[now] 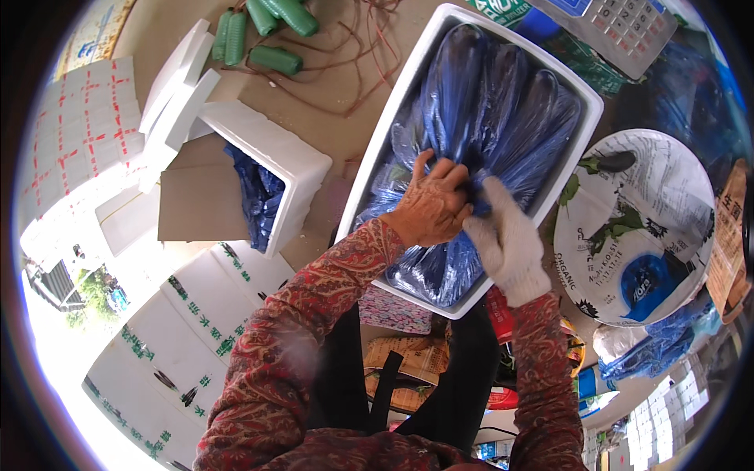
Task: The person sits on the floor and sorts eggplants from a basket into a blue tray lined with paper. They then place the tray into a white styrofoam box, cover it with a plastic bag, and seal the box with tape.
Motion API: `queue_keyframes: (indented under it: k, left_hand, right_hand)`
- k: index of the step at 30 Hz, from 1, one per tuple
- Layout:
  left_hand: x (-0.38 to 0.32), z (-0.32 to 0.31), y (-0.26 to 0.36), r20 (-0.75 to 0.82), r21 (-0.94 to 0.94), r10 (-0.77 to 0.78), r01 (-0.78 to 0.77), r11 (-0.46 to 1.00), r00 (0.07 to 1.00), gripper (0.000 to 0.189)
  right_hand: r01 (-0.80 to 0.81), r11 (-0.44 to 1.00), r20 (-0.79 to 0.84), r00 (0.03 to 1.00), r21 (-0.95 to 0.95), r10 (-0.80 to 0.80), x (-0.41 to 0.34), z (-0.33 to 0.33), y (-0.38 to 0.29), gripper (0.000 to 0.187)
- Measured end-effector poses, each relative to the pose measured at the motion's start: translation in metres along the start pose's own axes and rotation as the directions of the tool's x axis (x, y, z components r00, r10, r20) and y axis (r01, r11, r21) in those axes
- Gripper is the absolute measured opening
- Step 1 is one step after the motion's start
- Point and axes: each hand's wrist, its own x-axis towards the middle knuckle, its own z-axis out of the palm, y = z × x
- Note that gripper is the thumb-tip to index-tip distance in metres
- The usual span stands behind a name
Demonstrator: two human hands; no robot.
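Observation:
Before me stands a white foam box [591,126] packed with long dark eggplants [456,88] wrapped in blue plastic film [524,141]. Over the middle of the box, my bare left hand [433,203] bends its fingers down onto the film where the bundles meet. My right hand [511,247] wears a white knitted glove and comes in from the right, close to the left one. Its fingers reach into the same dark gap between the bundles, with the thumb towards my left fingertips. Both sets of fingertips are partly hidden, so their grip is unclear.
Right of the box sits a round tub [568,265] lined with printed plastic, holding leaves and an eggplant. A keypad scale [618,35] stands beyond it. To the left are an open foam box [306,162], foam lids [177,88] and marked white boxes [171,329]. Green rolls [277,60] lie behind.

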Motion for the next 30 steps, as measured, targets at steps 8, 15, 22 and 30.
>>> queue_keyframes:
  k: [8, 15, 22, 30]
  left_hand:
    - [-0.013, 0.000, 0.017, -0.443, 0.069, -0.123, 0.170, 0.983, 0.888, 0.021]
    - [-0.018, 0.022, 0.004, -0.244, -0.038, -0.247, 0.245, 0.969, 0.938, 0.018]
    - [-0.039, 0.004, 0.008, -0.404, -0.093, -0.371, 0.366, 0.926, 0.836, 0.039]
    - [-0.171, 0.044, 0.020, -0.457, -0.509, -0.806, 0.633, 0.583, 0.375, 0.053]
  right_hand:
    - [0.155, 0.987, 0.056, 0.987, -0.040, -0.152, 0.019, 0.014, 0.011, 0.104]
    - [0.214, 0.928, -0.126, 0.957, -0.304, -0.261, -0.006, -0.001, -0.012, 0.067]
    - [0.164, 0.891, -0.092, 0.971, -0.424, -0.223, 0.012, 0.016, -0.003, 0.064]
    - [0.229, 0.728, 0.205, 0.971, -0.646, -0.123, 0.050, -0.002, -0.044, 0.042]
